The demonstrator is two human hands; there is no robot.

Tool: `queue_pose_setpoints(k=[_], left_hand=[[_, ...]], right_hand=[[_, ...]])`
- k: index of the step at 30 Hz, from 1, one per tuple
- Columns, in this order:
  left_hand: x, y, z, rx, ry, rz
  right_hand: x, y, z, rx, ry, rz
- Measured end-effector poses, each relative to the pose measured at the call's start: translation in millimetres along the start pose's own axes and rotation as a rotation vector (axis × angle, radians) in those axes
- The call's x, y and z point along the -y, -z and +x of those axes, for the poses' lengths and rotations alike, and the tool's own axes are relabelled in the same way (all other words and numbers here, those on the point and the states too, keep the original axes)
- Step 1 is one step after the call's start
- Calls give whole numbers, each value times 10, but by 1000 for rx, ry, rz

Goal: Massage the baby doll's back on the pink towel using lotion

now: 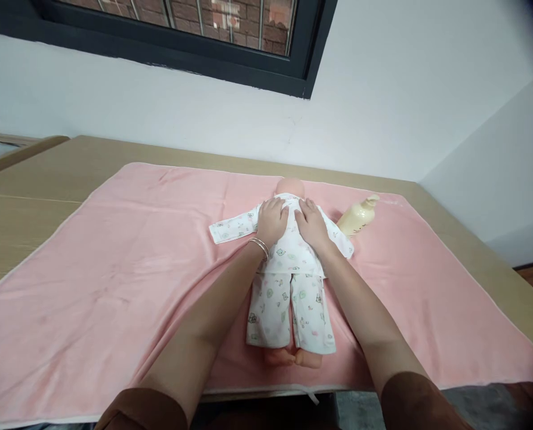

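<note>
A baby doll (pixel 288 280) in white printed pyjamas lies on a pink towel (pixel 114 269), head away from me, bare feet toward me. My left hand (pixel 273 220), with bangles at the wrist, rests flat on the doll's upper chest on the left side. My right hand (pixel 310 223) lies flat on the chest beside it. Both hands have their fingers stretched out and pressed onto the shirt near the collar. The doll's head (pixel 291 186) shows just beyond my fingertips.
A cream pump bottle (pixel 358 218) lies on its side on the towel, right of the doll's shoulder. The towel covers a wooden table (pixel 33 179) set against a white wall under a dark-framed window (pixel 181 42).
</note>
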State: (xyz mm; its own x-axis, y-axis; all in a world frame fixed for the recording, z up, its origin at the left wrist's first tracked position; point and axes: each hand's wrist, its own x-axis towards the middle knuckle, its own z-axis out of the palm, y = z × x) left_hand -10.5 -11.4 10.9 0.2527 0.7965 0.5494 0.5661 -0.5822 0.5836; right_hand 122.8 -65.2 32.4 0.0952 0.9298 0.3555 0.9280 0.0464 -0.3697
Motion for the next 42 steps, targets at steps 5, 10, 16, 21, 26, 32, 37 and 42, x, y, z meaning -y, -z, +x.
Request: queue_pose_setpoints(k=[5, 10, 16, 21, 26, 32, 37, 42], left_hand=[[-56, 11, -43, -104, 34, 82], [-27, -4, -35, -41, 52, 103], [70, -64, -6, 8, 48, 122], [76, -58, 1, 26, -31, 123], [56, -42, -47, -57, -105, 143], [-9, -3, -121, -159, -48, 196], [18, -11, -69, -87, 12, 174], [100, -30, 7, 62, -16, 130]], right_hand=[[45, 19, -102, -114, -17, -144], [65, 16, -108, -125, -31, -160], [-114, -35, 84, -28, 76, -94], [-181, -93, 99, -59, 200, -71], [-165, -163, 33, -207, 214, -16], [-72, -126, -69, -291, 82, -66], [-130, -107, -4, -176, 106, -51], [-253, -134, 78, -41, 177, -70]])
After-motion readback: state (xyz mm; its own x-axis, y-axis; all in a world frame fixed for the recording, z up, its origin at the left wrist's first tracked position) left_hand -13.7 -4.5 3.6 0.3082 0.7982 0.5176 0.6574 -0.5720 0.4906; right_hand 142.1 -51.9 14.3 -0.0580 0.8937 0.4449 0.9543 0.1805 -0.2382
